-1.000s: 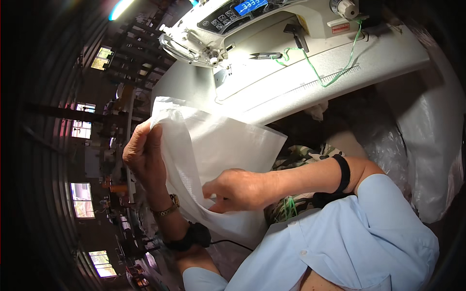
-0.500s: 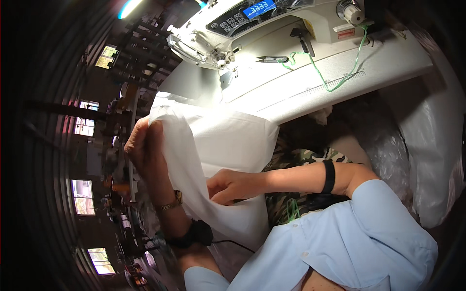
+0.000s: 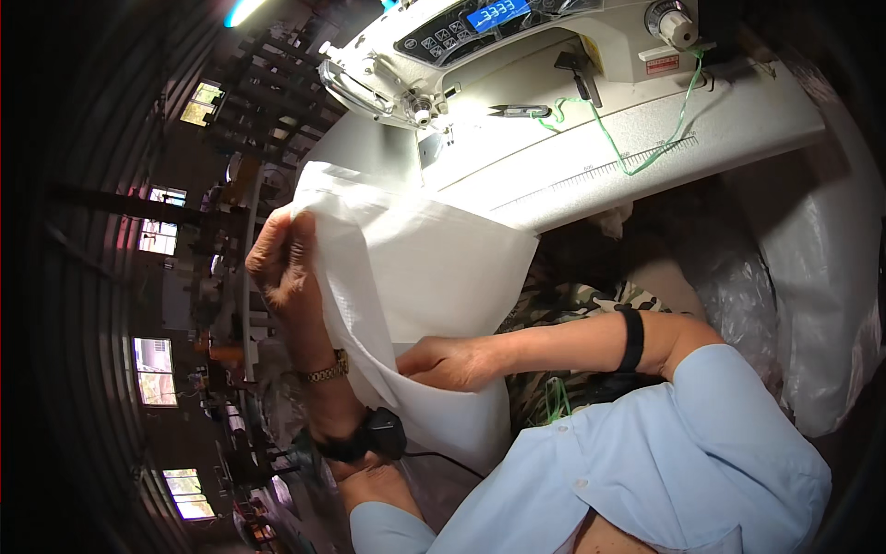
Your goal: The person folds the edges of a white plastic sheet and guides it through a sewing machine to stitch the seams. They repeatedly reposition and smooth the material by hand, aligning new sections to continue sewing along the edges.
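Observation:
A large piece of white fabric (image 3: 434, 268) hangs between my hands, in front of the sewing machine's bed. My left hand (image 3: 286, 249) grips its upper left edge, thumb and fingers closed on it. Lower down, my right hand (image 3: 448, 362) reaches into a fold of the cloth. Its fingertips are hidden there, so whether they pinch the fabric does not show. Behind the cloth stands a white sewing machine (image 3: 544, 55), its needle area (image 3: 434, 125) brightly lit and apart from the fabric.
Thread snips (image 3: 519, 111) with a green cord (image 3: 600, 125) lie on the machine bed (image 3: 646, 138). Clear plastic sheeting (image 3: 821, 305) hangs on the right. A lit tube lamp (image 3: 245, 11) shows at the upper left. A cable (image 3: 448, 462) runs from my left wrist.
My left hand has risen slightly, lifting the fabric's upper edge and stretching it flatter. My right hand has pushed a little deeper into the fold, which now covers its fingertips.

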`<move>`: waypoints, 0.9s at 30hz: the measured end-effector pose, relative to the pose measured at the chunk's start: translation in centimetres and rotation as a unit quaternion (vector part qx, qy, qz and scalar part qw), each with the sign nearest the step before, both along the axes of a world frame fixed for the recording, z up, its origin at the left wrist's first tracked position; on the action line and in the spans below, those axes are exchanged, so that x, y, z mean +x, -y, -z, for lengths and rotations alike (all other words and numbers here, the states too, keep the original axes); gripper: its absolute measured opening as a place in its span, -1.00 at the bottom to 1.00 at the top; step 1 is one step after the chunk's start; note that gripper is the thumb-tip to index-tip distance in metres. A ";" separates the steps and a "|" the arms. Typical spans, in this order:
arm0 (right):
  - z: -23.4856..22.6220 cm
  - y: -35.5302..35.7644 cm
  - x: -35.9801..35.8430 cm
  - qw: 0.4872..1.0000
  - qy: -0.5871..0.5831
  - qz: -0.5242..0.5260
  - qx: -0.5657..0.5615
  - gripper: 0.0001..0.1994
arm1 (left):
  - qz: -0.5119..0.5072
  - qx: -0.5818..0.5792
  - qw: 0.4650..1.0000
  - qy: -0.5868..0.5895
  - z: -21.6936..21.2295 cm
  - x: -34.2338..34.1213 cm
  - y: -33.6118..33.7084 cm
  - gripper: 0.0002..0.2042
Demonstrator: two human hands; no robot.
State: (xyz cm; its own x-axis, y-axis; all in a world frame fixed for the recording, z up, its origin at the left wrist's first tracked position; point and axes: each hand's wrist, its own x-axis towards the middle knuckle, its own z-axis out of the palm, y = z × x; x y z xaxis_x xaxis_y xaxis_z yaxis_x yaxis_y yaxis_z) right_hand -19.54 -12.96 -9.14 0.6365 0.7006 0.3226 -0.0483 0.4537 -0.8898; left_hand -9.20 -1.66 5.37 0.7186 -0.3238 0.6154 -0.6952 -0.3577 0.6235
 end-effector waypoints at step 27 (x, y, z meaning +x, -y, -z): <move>-4.6 10.1 3.0 0.993 -0.015 0.106 0.048 -0.58 | -0.004 -0.002 0.998 0.058 1.5 -0.8 -0.1 -0.86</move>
State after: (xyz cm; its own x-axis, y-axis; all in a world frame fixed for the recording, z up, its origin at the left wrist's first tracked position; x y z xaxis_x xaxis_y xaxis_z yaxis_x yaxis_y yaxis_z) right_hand -16.57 -23.10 -4.54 0.7768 0.5168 0.3599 0.0306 0.5399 -0.8412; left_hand -10.03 -1.52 3.90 0.6455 -0.3155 0.6955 -0.7595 -0.3612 0.5410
